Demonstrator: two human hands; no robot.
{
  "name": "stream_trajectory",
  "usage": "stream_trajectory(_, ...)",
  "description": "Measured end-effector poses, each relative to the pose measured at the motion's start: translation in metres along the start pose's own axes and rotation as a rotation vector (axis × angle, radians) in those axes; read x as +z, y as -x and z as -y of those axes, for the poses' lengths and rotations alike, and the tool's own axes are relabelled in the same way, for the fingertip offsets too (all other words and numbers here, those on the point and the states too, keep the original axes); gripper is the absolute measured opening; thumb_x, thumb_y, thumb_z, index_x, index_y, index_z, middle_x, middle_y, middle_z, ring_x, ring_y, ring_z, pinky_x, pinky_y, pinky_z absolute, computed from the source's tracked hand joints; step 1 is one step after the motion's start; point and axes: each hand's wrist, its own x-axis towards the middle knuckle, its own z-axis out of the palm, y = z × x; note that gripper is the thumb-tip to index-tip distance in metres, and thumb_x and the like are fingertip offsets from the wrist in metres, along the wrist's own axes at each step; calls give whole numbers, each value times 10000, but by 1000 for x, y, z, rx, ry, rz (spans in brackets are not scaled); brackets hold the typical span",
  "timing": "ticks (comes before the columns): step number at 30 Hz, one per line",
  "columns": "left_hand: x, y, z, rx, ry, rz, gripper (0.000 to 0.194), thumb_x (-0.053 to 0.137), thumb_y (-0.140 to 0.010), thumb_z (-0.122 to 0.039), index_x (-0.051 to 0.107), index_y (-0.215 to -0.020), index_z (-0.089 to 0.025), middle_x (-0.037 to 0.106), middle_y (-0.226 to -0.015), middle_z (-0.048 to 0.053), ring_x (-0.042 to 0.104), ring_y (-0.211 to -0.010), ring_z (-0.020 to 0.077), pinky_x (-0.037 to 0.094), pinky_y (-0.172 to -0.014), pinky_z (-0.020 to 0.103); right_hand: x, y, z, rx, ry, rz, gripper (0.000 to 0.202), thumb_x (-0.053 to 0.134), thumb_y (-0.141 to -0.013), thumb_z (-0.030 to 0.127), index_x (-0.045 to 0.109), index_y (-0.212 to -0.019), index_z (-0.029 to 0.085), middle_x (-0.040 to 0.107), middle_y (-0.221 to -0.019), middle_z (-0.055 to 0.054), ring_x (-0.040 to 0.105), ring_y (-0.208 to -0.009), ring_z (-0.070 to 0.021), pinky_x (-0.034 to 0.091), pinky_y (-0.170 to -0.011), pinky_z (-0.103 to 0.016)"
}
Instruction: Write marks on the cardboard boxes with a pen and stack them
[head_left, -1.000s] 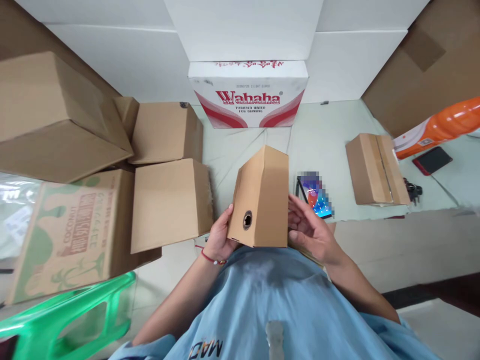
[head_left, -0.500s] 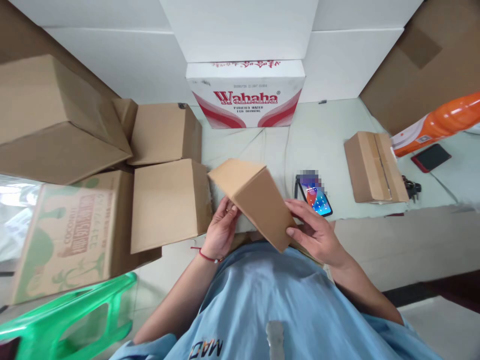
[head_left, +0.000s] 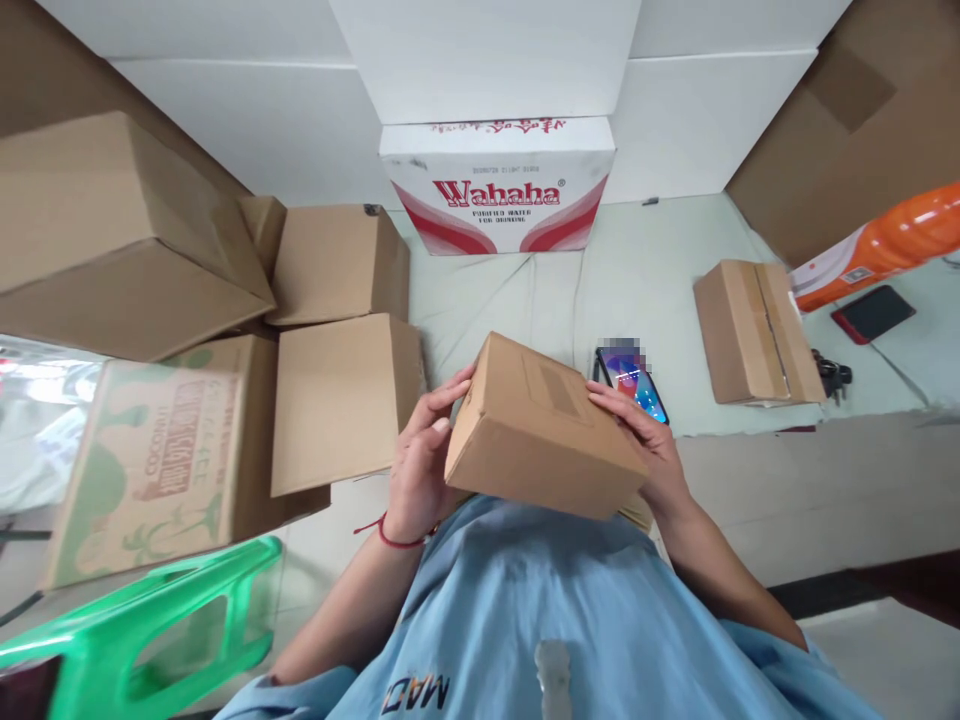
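Observation:
A small brown cardboard box (head_left: 540,440) is held at the table's front edge, close to the blue shirt, with a printed rectangle on its upper face. My left hand (head_left: 424,460) grips its left end, thumb and fingers against that side. On the opposite end, my right hand (head_left: 637,440) has its fingers laid along the top edge; its thumb is hidden behind the box. Just behind my right hand lies a phone (head_left: 634,380) with a lit screen. Left of my left hand stands a larger carton (head_left: 337,400).
A white Wahaha carton (head_left: 502,200) stands at the back wall. More cartons (head_left: 322,260) are grouped on the left, above a green plastic stool (head_left: 150,620). To the right are a taped box (head_left: 757,335), an orange bottle (head_left: 885,245), keys (head_left: 832,375) and a dark phone (head_left: 874,312).
The small box has been turned in my hands, so its printed face now shows on top. My left hand has shifted a little leftward to its side.

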Motion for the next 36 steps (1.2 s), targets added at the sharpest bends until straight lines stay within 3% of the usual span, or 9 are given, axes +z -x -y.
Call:
stream_trajectory(4,0,-2,-1,-29,39,63,497,769,-906,-717,769,-1058,-244,644,-1606,112,477,-1611,389,519,-1221,544,0,-2,2,-65,50,32,271,638,-1097,423,844,-1269,385,717,-1551,-36,653,-1478,-263,514,-1260,-501)
stream_trajectory(9,-2,-2,13,-102,-48,27,543,1008,-740,-394,679,-1157,-286,569,-1688,79,458,-1632,349,471,-1270,508,6,-1,4,-103,34,17,343,674,-1082,399,760,-1413,370,620,-1655,-57,584,-1551,-277,531,-1268,-511)
stream_trajectory(14,-10,-2,25,-156,21,-30,605,991,-738,-408,675,-1240,-291,622,-1626,93,519,-1584,353,489,-1259,516,10,0,6,-51,-233,4,443,712,-1063,377,677,-1504,377,574,-1699,-39,537,-1597,-265,497,-1322,-515)
stream_trajectory(20,-12,2,43,67,-23,120,640,934,-821,-193,650,-1370,-357,540,-1721,43,458,-1641,256,395,-1353,431,9,-4,1,-21,-319,-75,481,786,-1005,404,679,-1471,349,625,-1650,-63,555,-1580,-276,427,-1365,-544)
stream_trajectory(23,-7,9,46,207,-94,205,792,849,-897,-129,536,-1559,-432,511,-1745,39,435,-1657,241,358,-1379,448,6,-3,-8,35,-272,-150,577,806,-977,447,620,-1515,346,650,-1616,-88,574,-1556,-286,447,-1336,-560)
stream_trajectory(26,-1,15,43,269,-170,266,868,813,-917,-107,464,-1630,-459,523,-1732,59,423,-1664,262,349,-1381,496,1,-2,-14,58,-199,-196,610,796,-967,476,604,-1528,337,667,-1585,-112,588,-1529,-305,488,-1281,-579)
stream_trajectory(31,3,11,42,271,-175,195,802,879,-872,-221,548,-1575,-418,476,-1754,73,376,-1684,334,320,-1395,554,-5,2,-10,-4,-122,-203,538,757,-993,464,671,-1511,345,717,-1474,-103,695,-1317,-297,581,-1153,-534)
stream_trajectory(36,-2,5,48,140,-69,74,821,945,-798,-264,588,-1526,-399,517,-1705,67,482,-1609,293,443,-1318,436,-4,9,19,-199,150,-102,547,698,-1043,307,637,-1572,433,605,-1596,-74,702,-1277,-284,626,-1091,-495)
